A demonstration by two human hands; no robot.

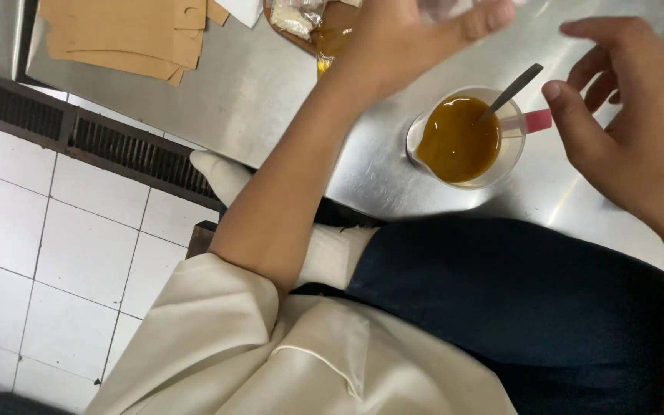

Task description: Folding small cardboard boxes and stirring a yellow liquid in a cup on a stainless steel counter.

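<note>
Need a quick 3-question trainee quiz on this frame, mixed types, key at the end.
1. True or false: the left hand grips the spoon handle.
2. What fills the clear plastic cup on the steel counter?
A. thick orange-brown sauce
B. water
C. rice
3. Which hand is nearer the cup's pink tab?

Key:
1. False; the metal spoon stands in the cup untouched.
2. A.
3. The right hand, open, thumb just beside it.

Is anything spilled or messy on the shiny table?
Nothing looks spilled. The orange-brown sauce stays inside the clear cup on the steel table, with the spoon leaning in it. Both hands hover nearby.
</note>
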